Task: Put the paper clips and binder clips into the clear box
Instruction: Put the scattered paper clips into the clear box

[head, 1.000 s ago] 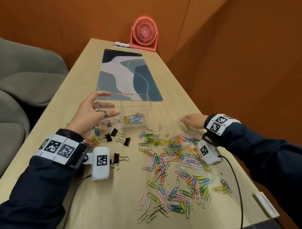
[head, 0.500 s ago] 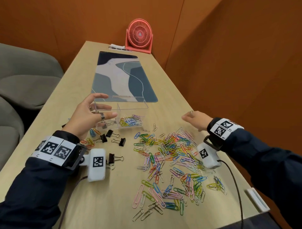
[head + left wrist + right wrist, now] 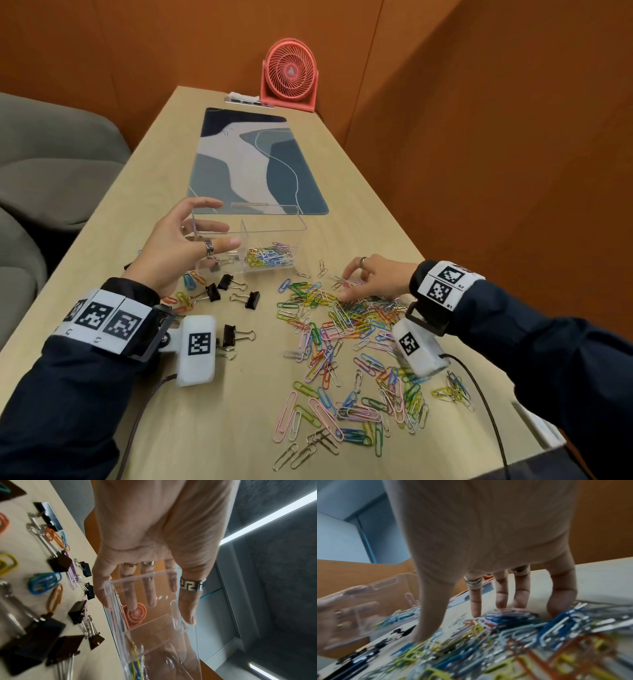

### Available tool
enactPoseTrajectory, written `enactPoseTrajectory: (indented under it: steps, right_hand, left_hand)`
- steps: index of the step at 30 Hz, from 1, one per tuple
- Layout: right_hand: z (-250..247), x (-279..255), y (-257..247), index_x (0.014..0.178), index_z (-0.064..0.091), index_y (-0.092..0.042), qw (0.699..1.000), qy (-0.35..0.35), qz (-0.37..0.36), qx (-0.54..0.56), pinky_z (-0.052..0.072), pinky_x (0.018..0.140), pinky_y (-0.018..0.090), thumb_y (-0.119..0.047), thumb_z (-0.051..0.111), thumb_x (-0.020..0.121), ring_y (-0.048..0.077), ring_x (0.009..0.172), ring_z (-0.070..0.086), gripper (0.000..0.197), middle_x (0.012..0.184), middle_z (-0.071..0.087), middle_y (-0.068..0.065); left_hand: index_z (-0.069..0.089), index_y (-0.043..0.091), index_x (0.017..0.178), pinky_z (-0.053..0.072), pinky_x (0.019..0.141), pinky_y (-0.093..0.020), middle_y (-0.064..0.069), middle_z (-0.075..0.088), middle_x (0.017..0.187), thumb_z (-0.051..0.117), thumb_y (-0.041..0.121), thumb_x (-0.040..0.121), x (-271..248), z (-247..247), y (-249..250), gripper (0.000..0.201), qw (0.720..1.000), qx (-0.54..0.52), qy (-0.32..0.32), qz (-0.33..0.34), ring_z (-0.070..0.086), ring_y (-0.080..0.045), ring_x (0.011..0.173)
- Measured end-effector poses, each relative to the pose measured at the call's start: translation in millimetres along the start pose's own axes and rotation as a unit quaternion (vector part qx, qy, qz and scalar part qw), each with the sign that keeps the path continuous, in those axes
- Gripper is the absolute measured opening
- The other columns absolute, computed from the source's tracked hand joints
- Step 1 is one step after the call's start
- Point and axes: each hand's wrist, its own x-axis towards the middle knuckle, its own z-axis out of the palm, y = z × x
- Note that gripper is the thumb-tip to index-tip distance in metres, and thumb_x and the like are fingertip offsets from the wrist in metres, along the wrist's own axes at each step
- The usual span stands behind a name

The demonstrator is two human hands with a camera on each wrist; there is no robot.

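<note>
Two hands over a wooden table (image 3: pixel 113 212). Left hand (image 3: pixel 178 250) at the 9 o'clock end of the clear box (image 3: pixel 270 219): fingers straight and spread, thumb along the near wall, other fingers behind the far wall, seen through the plastic in the left wrist view. Whether the fingertips actually press the walls cannot be told. Patterned ring (image 3: pixel 192 584) on the thumb.

Box stands upright on the table, split by a divider (image 3: pixel 245 236) into two compartments. The 3 o'clock compartment holds a heap of coloured paper clips (image 3: pixel 270 255); the 9 o'clock one shows one binder clip (image 3: pixel 219 263) through the wall.

Right hand (image 3: pixel 373 277) at the 4 o'clock side of the box, palm down, fingers straight and spread, fingertips (image 3: pixel 475 609) resting on the far edge of the loose paper clips (image 3: pixel 346 329). Nothing pinched. Silver ring (image 3: pixel 473 582) on one finger.

Loose pile sprawls from the box's near wall toward 5 o'clock. Black binder clips (image 3: pixel 233 291) lie at the box's 7 o'clock, a few coloured clips among them.

Wrist bands (image 3: pixel 102 318) and white camera housings (image 3: pixel 197 349) carry black-and-white square code markers; small characters beside them too small to read. No brand legible.

Patterned desk mat (image 3: pixel 253 164) at 12 o'clock from the box; coral desk fan (image 3: pixel 291 75) beyond it at the table's far end.
</note>
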Motion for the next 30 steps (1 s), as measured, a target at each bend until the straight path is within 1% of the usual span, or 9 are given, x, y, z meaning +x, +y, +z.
enactPoseTrajectory:
  steps: [3, 6, 8, 12, 15, 17, 22, 27, 30]
  right_hand:
    - [5.9, 2.9, -0.7, 0.110, 0.048, -0.036, 0.998, -0.005, -0.016, -0.061, 0.046, 0.083, 0.033, -0.056, 0.078, 0.061, 0.018, 0.098, 0.050, 0.061, 0.104, 0.042, 0.001]
    - [11.2, 2.0, -5.2, 0.103, 0.050, -0.027, 0.998, 0.008, -0.056, -0.032, 0.036, 0.057, 0.020, -0.040, 0.082, 0.065, 0.006, 0.065, 0.044, 0.051, 0.077, 0.041, -0.006]
    - [11.0, -0.2, -8.5, 0.103, 0.053, -0.019, 0.998, 0.003, -0.063, 0.003, 0.034, 0.050, 0.018, -0.027, 0.081, 0.071, 0.006, 0.053, 0.040, 0.044, 0.066, 0.039, -0.008]
    - [10.1, -1.4, -10.8, 0.109, 0.059, -0.014, 0.998, 0.007, -0.051, 0.038, 0.048, 0.059, 0.025, -0.020, 0.078, 0.074, 0.009, 0.057, 0.046, 0.041, 0.072, 0.041, -0.005]
    - [9.1, 1.0, -12.1, 0.114, 0.061, -0.013, 0.998, 0.039, -0.054, -0.014, 0.040, 0.055, 0.015, -0.026, 0.077, 0.075, 0.009, 0.066, 0.047, 0.044, 0.087, 0.048, -0.003]
    - [6.8, 3.2, -12.8, 0.113, 0.062, -0.013, 0.997, 0.048, -0.049, -0.030, 0.038, 0.058, 0.020, -0.029, 0.077, 0.074, 0.014, 0.074, 0.049, 0.045, 0.085, 0.051, -0.003]
    - [3.6, 10.8, -8.9, 0.076, 0.061, -0.020, 0.998, 0.062, -0.030, 0.013, 0.033, 0.049, 0.016, -0.024, 0.079, 0.072, 0.006, 0.055, 0.042, 0.019, 0.062, 0.047, -0.008]
    - [-3.4, 12.6, -4.4, 0.110, 0.067, -0.006, 0.994, 0.092, -0.043, 0.032, 0.048, 0.073, 0.027, -0.026, 0.080, 0.071, 0.010, 0.073, 0.057, 0.045, 0.089, 0.066, 0.005]
    - [-11.8, 9.7, -8.6, 0.105, 0.069, -0.003, 0.989, 0.108, -0.066, 0.076, 0.049, 0.063, 0.022, -0.020, 0.080, 0.071, -0.004, 0.047, 0.056, 0.039, 0.069, 0.064, -0.001]
  left_hand:
    - [0.057, 0.034, 0.108, 0.055, 0.083, -0.052, -0.010, 0.065, 0.108, 0.078, 0.011, 0.062, -0.4, 0.2, 0.3, 0.055, 1.000, 0.001, -0.003, -0.004, 0.065, -0.026, 0.091]
    - [0.057, 0.034, 0.107, 0.054, 0.085, -0.052, -0.008, 0.066, 0.107, 0.078, 0.010, 0.064, 0.3, 0.9, -1.3, 0.054, 1.000, 0.006, -0.005, -0.003, 0.066, -0.023, 0.087]
    - [0.058, 0.034, 0.106, 0.053, 0.085, -0.053, -0.008, 0.066, 0.106, 0.078, 0.008, 0.066, 1.0, 1.2, -2.6, 0.052, 1.000, 0.011, -0.006, -0.001, 0.065, -0.022, 0.085]
    - [0.057, 0.033, 0.107, 0.053, 0.085, -0.054, -0.008, 0.066, 0.106, 0.078, 0.007, 0.068, 1.9, 0.4, -3.9, 0.052, 1.000, 0.015, -0.005, 0.002, 0.065, -0.023, 0.084]
    - [0.057, 0.033, 0.107, 0.053, 0.085, -0.054, -0.008, 0.065, 0.107, 0.077, 0.005, 0.069, 2.0, -0.3, -3.9, 0.051, 1.000, 0.013, -0.005, 0.004, 0.065, -0.024, 0.086]
    - [0.057, 0.034, 0.107, 0.054, 0.083, -0.052, -0.008, 0.065, 0.107, 0.077, 0.006, 0.068, 2.2, -0.3, -4.2, 0.052, 1.000, 0.014, -0.006, 0.005, 0.066, -0.022, 0.085]
    - [0.057, 0.034, 0.107, 0.053, 0.082, -0.050, -0.006, 0.066, 0.104, 0.078, 0.007, 0.067, 2.9, -0.3, -4.8, 0.053, 1.000, 0.013, -0.007, 0.004, 0.066, -0.020, 0.082]
    - [0.058, 0.036, 0.106, 0.054, 0.083, -0.051, -0.005, 0.066, 0.105, 0.079, 0.013, 0.061, 2.2, -0.8, -4.1, 0.055, 1.000, 0.009, -0.006, 0.001, 0.066, -0.020, 0.083]
    - [0.058, 0.037, 0.106, 0.055, 0.083, -0.052, -0.005, 0.066, 0.105, 0.080, 0.018, 0.057, 1.4, -0.8, -3.0, 0.057, 1.000, 0.006, -0.006, -0.003, 0.066, -0.021, 0.084]
